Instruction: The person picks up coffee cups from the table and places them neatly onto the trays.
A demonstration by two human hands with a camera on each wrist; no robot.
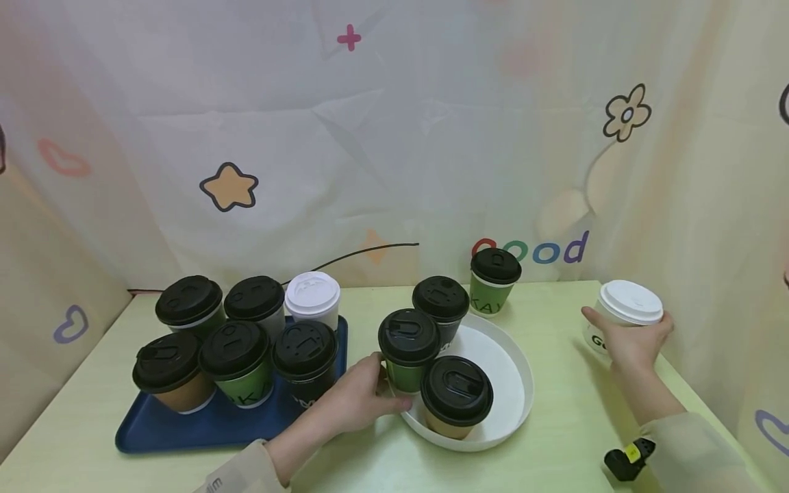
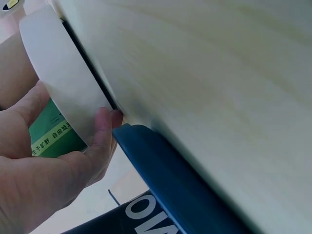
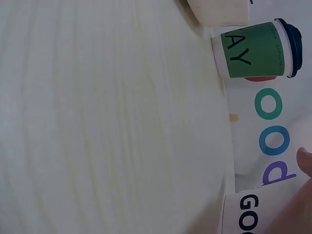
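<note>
My left hand [image 1: 354, 397] grips the near-left edge of a round white tray [image 1: 520, 363]; in the left wrist view its fingers [image 2: 102, 131] lie low against the tray wall [image 2: 61, 68]. On that tray stand a green paper coffee cup [image 1: 403, 376], a dark cup [image 1: 448, 329] and a tan cup [image 1: 453, 426], all with black lids. At the right, my right hand [image 1: 635, 346] holds a white paper coffee cup [image 1: 594, 335] with a white lid. Part of this cup [image 3: 248, 214] shows in the right wrist view; whether its base touches the table cannot be told.
A blue rectangular tray [image 1: 246, 435] on the left carries several lidded cups, one with a white lid [image 1: 312, 294]. Behind the round tray a green cup [image 1: 490, 296] stands near the curtain [image 1: 394, 150]. A black object [image 1: 629, 460] is by the right sleeve.
</note>
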